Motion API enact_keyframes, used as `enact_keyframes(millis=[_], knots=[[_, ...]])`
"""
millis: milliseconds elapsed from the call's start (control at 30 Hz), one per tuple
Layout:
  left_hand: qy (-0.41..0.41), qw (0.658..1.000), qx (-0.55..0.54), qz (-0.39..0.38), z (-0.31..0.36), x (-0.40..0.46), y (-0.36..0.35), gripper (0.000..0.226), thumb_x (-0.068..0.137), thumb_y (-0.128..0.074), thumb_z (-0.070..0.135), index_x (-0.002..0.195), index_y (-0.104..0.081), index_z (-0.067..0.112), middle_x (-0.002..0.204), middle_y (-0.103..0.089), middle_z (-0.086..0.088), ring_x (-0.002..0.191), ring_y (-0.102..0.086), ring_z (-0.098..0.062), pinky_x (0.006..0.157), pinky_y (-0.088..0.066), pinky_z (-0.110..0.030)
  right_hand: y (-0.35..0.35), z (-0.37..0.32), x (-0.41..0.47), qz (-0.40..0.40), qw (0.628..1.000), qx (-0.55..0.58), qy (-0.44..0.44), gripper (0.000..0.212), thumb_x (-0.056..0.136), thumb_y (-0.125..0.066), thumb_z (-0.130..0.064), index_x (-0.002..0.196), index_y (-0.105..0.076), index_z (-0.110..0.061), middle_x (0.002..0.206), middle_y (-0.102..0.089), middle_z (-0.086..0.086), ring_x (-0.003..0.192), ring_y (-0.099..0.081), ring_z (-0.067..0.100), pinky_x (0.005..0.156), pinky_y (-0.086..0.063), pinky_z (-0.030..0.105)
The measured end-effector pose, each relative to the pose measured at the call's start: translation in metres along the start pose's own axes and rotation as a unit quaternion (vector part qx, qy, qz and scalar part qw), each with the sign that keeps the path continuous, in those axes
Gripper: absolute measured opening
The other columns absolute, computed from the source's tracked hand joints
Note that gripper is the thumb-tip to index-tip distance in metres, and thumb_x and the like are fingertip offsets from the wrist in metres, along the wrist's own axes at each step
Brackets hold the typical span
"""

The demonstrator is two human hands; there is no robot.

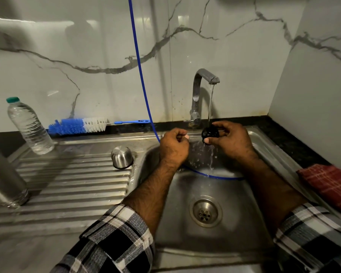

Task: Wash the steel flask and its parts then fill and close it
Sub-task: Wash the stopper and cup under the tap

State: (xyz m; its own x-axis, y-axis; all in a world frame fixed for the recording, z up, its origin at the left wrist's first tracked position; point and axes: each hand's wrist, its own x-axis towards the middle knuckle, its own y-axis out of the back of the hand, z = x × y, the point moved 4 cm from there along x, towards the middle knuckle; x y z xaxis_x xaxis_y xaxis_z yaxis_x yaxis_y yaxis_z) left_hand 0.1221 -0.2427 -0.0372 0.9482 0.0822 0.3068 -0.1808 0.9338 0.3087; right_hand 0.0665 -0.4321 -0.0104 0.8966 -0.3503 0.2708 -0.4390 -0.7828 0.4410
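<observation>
r hand (231, 140) pinches black stopper (210, 133) at fingertips, under tap (202, 91) stream; l hand (174, 145) beside, fingers curled, holding nothing visible.

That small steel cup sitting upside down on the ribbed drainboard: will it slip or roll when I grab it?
The small steel cup looks polished and the ribbed steel drainboard shows wet patches, so it is probably slippery. Mouth down, it should sit stable; tipped on its side, its round wall would likely roll. Probably light.
</observation>
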Motion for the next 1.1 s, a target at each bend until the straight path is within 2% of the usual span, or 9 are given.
enact_keyframes(millis=[200,333,467,533,600,700,833,1000,1100], knots=[[0.006,1.0,-0.001,0.001,-0.001,-0.001,-0.001,0.012,0.096,-0.075,0.013,0.107,-0.078,0.017,0.094,-0.072,0.006,0.092,-0.069,-0.011,0.088,-0.057,-0.025,-0.006,0.003,-0.001,-0.016,1.0,-0.007,-0.022,0.069,0.072,-0.095,-0.019,0.134,-0.066,-0.024,0.127,-0.072,-0.003,0.114,-0.069,0.015,0.094,-0.057,0.031],[0.016,1.0,-0.001,0.0,-0.001,-0.001,0.001,0.011,0.096,-0.074,0.012,0.106,-0.077,0.018,0.096,-0.074,0.005,0.094,-0.07,-0.013,0.089,-0.059,-0.028,-0.001,-0.004,0.0,0.008,0.999,0.045,-0.021,0.063,0.073,-0.095,-0.019,0.13,-0.069,-0.026,0.121,-0.074,-0.006,0.109,-0.07,0.012,0.097,-0.06,0.039],[0.022,1.0,-0.002,-0.006,-0.001,-0.001,-0.001,0.011,0.096,-0.074,0.011,0.105,-0.078,0.018,0.092,-0.07,0.009,0.092,-0.069,-0.012,0.091,-0.06,-0.031,-0.006,0.004,-0.002,-0.012,0.999,0.004,-0.042,0.067,0.071,-0.095,-0.015,0.13,-0.067,-0.028,0.127,-0.07,-0.004,0.114,-0.067,0.017,0.097,-0.059,0.039],[0.023,1.0,-0.01,-0.015,-0.001,0.0,-0.001,0.011,0.096,-0.074,0.01,0.103,-0.078,0.018,0.089,-0.07,0.01,0.091,-0.068,-0.011,0.093,-0.059,-0.031,-0.004,0.003,0.003,-0.005,0.987,0.142,-0.072,0.05,0.08,-0.088,-0.015,0.124,-0.069,-0.03,0.126,-0.071,-0.002,0.113,-0.07,0.022,0.092,-0.062,0.041],[0.026,0.999,-0.028,-0.037,0.0,-0.002,-0.004,0.012,0.094,-0.077,0.01,0.103,-0.079,0.018,0.088,-0.072,0.008,0.09,-0.07,-0.012,0.094,-0.061,-0.034,-0.004,0.0,0.004,-0.026,0.954,0.275,-0.12,0.027,0.094,-0.076,-0.019,0.12,-0.071,-0.022,0.122,-0.072,0.006,0.111,-0.072,0.028,0.091,-0.064,0.044],[0.028,0.993,-0.073,-0.087,0.005,-0.007,-0.009,0.02,0.093,-0.08,0.013,0.112,-0.079,0.019,0.097,-0.077,0.002,0.096,-0.074,-0.017,0.093,-0.064,-0.042,-0.006,0.004,-0.002,-0.041,0.95,0.27,-0.154,0.014,0.099,-0.07,-0.028,0.111,-0.073,-0.022,0.11,-0.076,0.011,0.094,-0.071,0.022,0.084,-0.061,0.036],[0.003,0.99,-0.084,-0.114,0.011,-0.013,-0.015,0.029,0.092,-0.081,0.015,0.121,-0.078,0.019,0.103,-0.077,0.006,0.101,-0.073,-0.013,0.092,-0.064,-0.045,-0.005,0.011,-0.005,-0.025,0.933,0.295,-0.204,0.024,0.096,-0.073,-0.031,0.111,-0.075,-0.013,0.097,-0.077,0.009,0.07,-0.061,0.014,0.061,-0.052,0.026],[-0.011,0.989,-0.079,-0.123,0.014,-0.018,-0.016,0.03,0.093,-0.079,0.011,0.122,-0.08,0.019,0.105,-0.079,0.005,0.095,-0.073,-0.007,0.094,-0.064,-0.043,-0.008,0.017,-0.002,-0.026,0.922,0.321,-0.214,0.031,0.094,-0.076,-0.033,0.113,-0.073,-0.008,0.096,-0.075,0.01,0.067,-0.061,0.013,0.057,-0.052,0.026],[-0.013,0.989,-0.077,-0.122,0.013,-0.016,-0.015,0.028,0.093,-0.08,0.012,0.12,-0.08,0.02,0.111,-0.08,0.004,0.1,-0.073,-0.007,0.096,-0.063,-0.044,-0.008,0.017,-0.003,-0.031,0.92,0.325,-0.218,0.032,0.096,-0.074,-0.032,0.116,-0.071,-0.008,0.102,-0.075,0.012,0.07,-0.064,0.014,0.061,-0.056,0.026]])
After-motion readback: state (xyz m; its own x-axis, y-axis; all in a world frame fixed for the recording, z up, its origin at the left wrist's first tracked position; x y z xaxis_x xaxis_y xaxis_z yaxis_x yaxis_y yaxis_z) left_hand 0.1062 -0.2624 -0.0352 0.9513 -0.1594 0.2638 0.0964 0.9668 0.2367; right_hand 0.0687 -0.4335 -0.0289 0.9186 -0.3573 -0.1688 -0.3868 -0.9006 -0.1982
